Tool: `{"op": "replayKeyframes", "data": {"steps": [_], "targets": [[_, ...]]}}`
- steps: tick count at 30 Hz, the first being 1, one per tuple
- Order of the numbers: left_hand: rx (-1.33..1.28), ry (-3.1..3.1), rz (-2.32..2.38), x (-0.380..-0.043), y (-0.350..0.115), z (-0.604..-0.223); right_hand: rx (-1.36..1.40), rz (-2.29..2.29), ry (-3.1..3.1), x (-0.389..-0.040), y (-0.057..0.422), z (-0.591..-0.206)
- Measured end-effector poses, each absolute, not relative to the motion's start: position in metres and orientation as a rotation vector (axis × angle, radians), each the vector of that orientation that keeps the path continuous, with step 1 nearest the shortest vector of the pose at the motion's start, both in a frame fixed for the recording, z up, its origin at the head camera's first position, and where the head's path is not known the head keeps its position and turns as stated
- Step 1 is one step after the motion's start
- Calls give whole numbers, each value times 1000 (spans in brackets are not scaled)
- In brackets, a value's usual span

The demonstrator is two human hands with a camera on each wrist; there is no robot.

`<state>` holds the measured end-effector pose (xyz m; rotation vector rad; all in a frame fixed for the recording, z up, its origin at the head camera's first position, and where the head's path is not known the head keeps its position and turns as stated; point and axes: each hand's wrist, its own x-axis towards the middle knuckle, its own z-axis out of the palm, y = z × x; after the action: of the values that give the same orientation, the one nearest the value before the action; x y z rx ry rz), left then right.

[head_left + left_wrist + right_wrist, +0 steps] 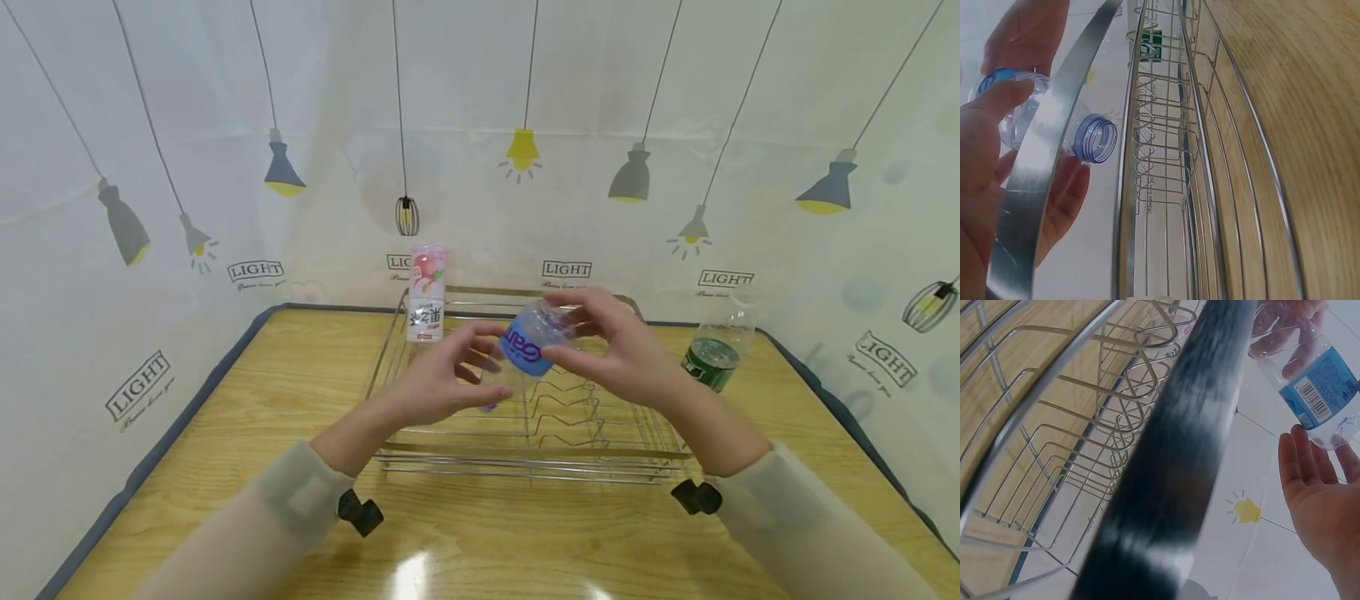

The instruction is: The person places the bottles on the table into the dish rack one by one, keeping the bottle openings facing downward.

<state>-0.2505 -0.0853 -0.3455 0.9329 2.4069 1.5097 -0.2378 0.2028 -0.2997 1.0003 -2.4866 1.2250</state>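
A clear plastic water bottle point(528, 342) with a blue label is tilted above the wire rack, its base up to the right. My right hand point(615, 346) holds the base end, with the thumb on the label and fingers behind. Toward the neck, my left hand point(442, 375) curls loosely round the bottle; exact finger contact is hard to tell. The left wrist view shows the bottle's blue threaded neck point(1095, 139) uncapped. In the right wrist view, a barcode is visible on the label point(1322, 390), and the right hand's fingers point(1300, 456) lie by the base.
A metal wire rack point(532, 452) with bent dividers stands on the wooden table point(525, 533). At its back left is a pink-and-white drink bottle point(426, 296). A clear bottle with a green label point(711, 360) stands to the right. A lamp-patterned curtain point(465, 108) hangs behind.
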Motion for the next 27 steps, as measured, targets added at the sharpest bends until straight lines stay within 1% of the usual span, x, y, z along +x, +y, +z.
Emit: {"op": "replayKeyframes", "data": {"steps": [15,19,27], "targets": [[901,2316,1652,-249,-88,-345,940,1549,-2515,-243,190,-305],[885,2258,1685,-249,-87,-344,892,1603,-2564,-242,185,-307],[880,2225,1704,-248,-85,-343,881,1644,-2552,-243,176,-308]]}}
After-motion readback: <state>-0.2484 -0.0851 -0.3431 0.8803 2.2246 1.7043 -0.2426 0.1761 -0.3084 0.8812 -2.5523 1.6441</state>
